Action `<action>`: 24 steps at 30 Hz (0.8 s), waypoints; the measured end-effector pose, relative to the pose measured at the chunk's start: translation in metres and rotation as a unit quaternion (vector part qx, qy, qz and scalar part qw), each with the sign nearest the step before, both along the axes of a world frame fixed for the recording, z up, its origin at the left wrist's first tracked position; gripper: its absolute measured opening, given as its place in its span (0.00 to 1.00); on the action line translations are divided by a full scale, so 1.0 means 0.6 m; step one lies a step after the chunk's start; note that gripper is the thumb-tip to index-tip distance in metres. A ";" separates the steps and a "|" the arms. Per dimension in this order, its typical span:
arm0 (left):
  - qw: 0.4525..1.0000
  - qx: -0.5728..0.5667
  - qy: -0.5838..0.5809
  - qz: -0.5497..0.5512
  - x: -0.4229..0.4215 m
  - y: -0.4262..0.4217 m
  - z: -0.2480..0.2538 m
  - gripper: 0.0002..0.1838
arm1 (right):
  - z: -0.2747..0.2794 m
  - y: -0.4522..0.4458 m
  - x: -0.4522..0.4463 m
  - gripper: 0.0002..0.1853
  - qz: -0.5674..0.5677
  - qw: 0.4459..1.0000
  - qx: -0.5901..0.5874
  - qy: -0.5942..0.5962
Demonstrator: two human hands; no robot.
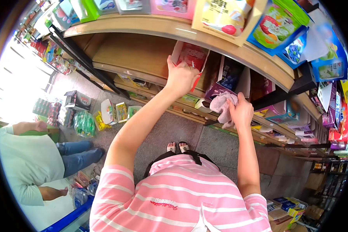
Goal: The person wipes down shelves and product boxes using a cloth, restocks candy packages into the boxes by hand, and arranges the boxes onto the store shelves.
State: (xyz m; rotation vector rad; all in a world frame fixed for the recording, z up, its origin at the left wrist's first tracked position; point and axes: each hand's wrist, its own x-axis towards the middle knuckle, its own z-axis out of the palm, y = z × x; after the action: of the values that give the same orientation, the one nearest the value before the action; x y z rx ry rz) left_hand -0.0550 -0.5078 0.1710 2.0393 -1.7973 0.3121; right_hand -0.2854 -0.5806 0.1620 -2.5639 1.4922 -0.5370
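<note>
My left hand [181,79] is closed on the front edge of an open box [190,56] with red packets inside, on a wooden shelf [133,58]. My right hand [241,111] grips a crumpled pinkish cloth [222,107], just in front of the shelf edge. Behind the cloth, a dark purple box [231,73] stands to the right of the red one. Bare wood shows on the shelf left of the red box.
Bright snack pouches [222,17] line the shelf above [143,24]. Packed shelves continue at right. At left, a person in a light top [31,162] stands near bundled goods [84,123] and boxes [77,100] on the floor. More cartons [286,208] sit at lower right.
</note>
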 end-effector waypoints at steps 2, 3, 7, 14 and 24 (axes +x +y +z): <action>1.000 -0.001 -0.004 -0.017 -0.018 -0.023 -0.003 0.09 | -0.007 -0.016 -0.010 0.17 -0.007 1.000 -0.002 0.004; 1.000 -0.005 -0.009 -0.029 -0.025 -0.035 -0.003 0.09 | -0.012 -0.024 -0.010 0.17 -0.018 1.000 0.002 0.008; 0.997 -0.047 -0.018 -0.062 -0.054 -0.081 -0.013 0.09 | -0.011 -0.041 -0.002 0.18 -0.044 0.999 0.009 0.024; 1.000 -0.013 -0.012 -0.019 -0.125 -0.101 -0.002 0.08 | -0.010 -0.053 -0.038 0.18 -0.064 0.998 0.009 0.020; 0.999 0.042 0.008 0.011 -0.144 -0.117 -0.001 0.08 | -0.005 -0.065 -0.065 0.27 -0.036 0.997 0.063 0.026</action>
State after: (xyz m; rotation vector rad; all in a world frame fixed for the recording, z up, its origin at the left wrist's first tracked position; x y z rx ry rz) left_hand -0.1417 -0.5782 0.1704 2.1138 -1.8081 0.2302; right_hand -0.3243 -0.6195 0.1592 -2.4542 1.5872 -0.3730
